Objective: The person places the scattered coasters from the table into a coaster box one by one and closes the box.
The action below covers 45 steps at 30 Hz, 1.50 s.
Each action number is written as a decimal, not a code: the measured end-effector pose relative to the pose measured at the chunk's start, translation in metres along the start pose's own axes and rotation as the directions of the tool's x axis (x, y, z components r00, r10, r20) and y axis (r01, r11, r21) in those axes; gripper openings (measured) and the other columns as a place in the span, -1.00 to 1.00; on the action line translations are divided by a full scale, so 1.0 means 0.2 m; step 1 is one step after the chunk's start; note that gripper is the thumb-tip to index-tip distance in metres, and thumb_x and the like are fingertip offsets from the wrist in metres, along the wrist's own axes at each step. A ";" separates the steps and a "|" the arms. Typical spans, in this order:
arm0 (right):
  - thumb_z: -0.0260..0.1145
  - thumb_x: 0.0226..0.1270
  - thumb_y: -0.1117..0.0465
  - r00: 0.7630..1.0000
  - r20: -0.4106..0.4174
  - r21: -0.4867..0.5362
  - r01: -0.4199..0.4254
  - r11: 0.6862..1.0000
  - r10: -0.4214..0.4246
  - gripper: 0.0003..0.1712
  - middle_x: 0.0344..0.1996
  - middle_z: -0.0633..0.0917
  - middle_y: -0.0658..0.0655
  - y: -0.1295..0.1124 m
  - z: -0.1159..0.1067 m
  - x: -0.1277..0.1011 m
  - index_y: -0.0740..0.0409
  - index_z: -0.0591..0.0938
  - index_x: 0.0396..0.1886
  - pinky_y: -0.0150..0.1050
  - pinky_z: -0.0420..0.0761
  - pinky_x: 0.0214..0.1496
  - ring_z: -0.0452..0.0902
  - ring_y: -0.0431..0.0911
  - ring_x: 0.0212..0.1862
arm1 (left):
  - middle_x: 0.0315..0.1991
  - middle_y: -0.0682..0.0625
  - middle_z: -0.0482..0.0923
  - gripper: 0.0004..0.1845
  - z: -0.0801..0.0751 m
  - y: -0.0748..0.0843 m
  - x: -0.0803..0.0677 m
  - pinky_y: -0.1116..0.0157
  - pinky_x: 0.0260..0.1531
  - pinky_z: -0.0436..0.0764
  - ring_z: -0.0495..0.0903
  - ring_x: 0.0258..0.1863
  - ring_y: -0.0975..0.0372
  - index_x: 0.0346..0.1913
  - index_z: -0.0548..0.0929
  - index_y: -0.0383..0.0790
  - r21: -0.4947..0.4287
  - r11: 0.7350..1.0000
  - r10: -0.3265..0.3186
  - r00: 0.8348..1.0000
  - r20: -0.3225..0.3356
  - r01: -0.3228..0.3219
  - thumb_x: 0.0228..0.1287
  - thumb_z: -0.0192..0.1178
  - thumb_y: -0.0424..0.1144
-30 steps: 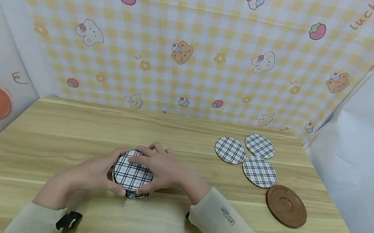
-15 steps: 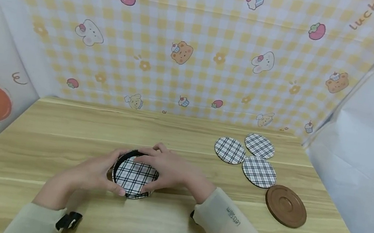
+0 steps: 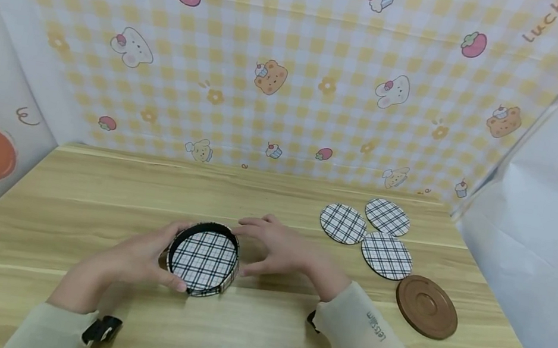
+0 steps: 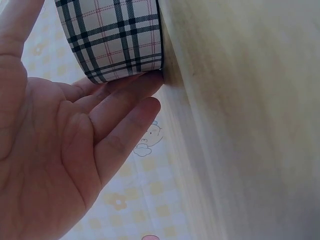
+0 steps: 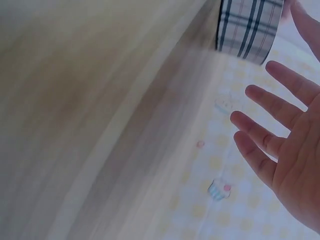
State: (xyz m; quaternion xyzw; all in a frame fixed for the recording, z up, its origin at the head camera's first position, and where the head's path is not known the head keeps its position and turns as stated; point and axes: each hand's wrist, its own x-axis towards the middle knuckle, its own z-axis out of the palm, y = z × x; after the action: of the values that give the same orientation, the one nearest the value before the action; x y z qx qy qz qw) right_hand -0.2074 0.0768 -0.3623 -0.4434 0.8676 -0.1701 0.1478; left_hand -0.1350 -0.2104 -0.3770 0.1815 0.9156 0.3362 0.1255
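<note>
A round plaid-sided box (image 3: 203,259) sits on the wooden table (image 3: 254,339), its top off and a plaid coaster lying flat inside its black rim. My left hand (image 3: 161,255) holds the box from the left, thumb at the front wall and fingers at the back. In the left wrist view the fingers (image 4: 125,100) lie against the box's plaid wall (image 4: 112,40). My right hand (image 3: 268,249) hovers just right of the box with fingers spread and nothing in it. The right wrist view shows that hand (image 5: 285,150) apart from the box (image 5: 248,27).
Three loose plaid coasters (image 3: 343,224) (image 3: 387,217) (image 3: 386,256) lie at the back right. A brown round wooden lid (image 3: 426,307) lies in front of them. Patterned walls close in the table at the back and both sides.
My right hand has let go of the coaster it laid in the box and drawn off to the right, fingers spreading. The left hand and the box stayed in place.
</note>
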 end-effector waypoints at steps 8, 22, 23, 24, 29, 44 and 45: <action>0.48 0.17 -0.11 0.995 -0.050 0.021 -0.082 0.996 0.083 -0.15 0.50 0.32 0.15 0.14 -0.05 -0.13 -0.01 0.42 0.43 0.15 0.30 0.49 0.18 0.18 0.49 | 0.36 -0.31 0.39 0.23 0.00 0.01 0.00 -0.30 0.25 0.40 0.42 0.31 -0.21 0.50 0.12 -0.23 0.014 0.999 -0.030 1.000 0.002 0.030 -0.19 0.52 0.23; 0.48 0.19 -0.09 0.970 -0.131 0.020 -0.205 0.979 0.206 -0.20 0.47 0.36 0.22 0.38 -0.13 -0.26 0.07 0.47 0.38 0.23 0.27 0.48 0.19 0.26 0.46 | 0.36 -0.32 0.38 0.21 -0.01 0.02 0.00 -0.29 0.23 0.43 0.42 0.30 -0.21 0.49 0.12 -0.27 0.015 1.000 -0.013 1.000 0.010 0.013 -0.15 0.53 0.19; 0.47 0.19 -0.09 0.967 -0.135 0.022 -0.214 0.977 0.215 -0.21 0.47 0.35 0.22 0.40 -0.14 -0.26 0.06 0.47 0.38 0.24 0.25 0.49 0.18 0.26 0.47 | 0.36 -0.32 0.38 0.21 -0.01 0.02 0.00 -0.29 0.23 0.43 0.42 0.30 -0.21 0.49 0.12 -0.26 0.017 1.000 -0.015 1.000 0.012 0.015 -0.15 0.53 0.20; 0.47 0.20 -0.08 0.965 -0.140 0.026 -0.220 0.975 0.221 -0.21 0.47 0.34 0.23 0.41 -0.15 -0.27 0.07 0.47 0.38 0.26 0.23 0.49 0.17 0.27 0.47 | 0.36 -0.32 0.39 0.21 -0.01 0.02 0.00 -0.29 0.23 0.43 0.42 0.31 -0.21 0.49 0.12 -0.26 0.019 1.000 -0.016 1.000 0.012 0.016 -0.15 0.53 0.20; 0.44 0.23 -0.07 0.959 -0.161 0.011 -0.236 0.972 0.234 -0.22 0.48 0.33 0.28 0.49 -0.17 -0.30 0.10 0.45 0.39 0.30 0.19 0.49 0.13 0.31 0.49 | 0.34 -0.33 0.41 0.20 -0.01 0.03 0.00 -0.30 0.23 0.42 0.42 0.30 -0.22 0.49 0.12 -0.23 0.030 0.999 -0.020 1.000 0.015 0.020 -0.15 0.52 0.21; 0.43 0.24 -0.03 0.937 -0.160 0.050 -0.308 0.950 0.312 -0.13 0.48 0.27 0.39 0.66 -0.18 -0.38 0.24 0.35 0.44 0.34 0.13 0.50 0.09 0.35 0.50 | 0.34 -0.33 0.40 0.21 -0.01 0.02 -0.01 -0.30 0.26 0.39 0.41 0.31 -0.23 0.48 0.13 -0.29 0.025 1.000 -0.001 1.000 0.013 0.000 -0.15 0.52 0.21; 0.43 0.24 -0.03 0.935 -0.158 0.054 -0.313 0.948 0.318 -0.13 0.47 0.28 0.39 0.66 -0.18 -0.39 0.24 0.35 0.45 0.33 0.14 0.51 0.10 0.34 0.50 | 0.34 -0.32 0.40 0.20 -0.01 0.02 -0.01 -0.31 0.27 0.38 0.41 0.32 -0.23 0.47 0.13 -0.28 0.024 1.000 0.001 1.000 0.011 -0.001 -0.16 0.52 0.21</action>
State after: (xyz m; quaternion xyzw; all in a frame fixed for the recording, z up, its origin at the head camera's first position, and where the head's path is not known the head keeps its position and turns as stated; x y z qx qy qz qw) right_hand -0.2737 0.2193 -0.3784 -0.2807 0.9342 -0.1925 0.1071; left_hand -0.1338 -0.2096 -0.3735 0.1851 0.9187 0.3244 0.1281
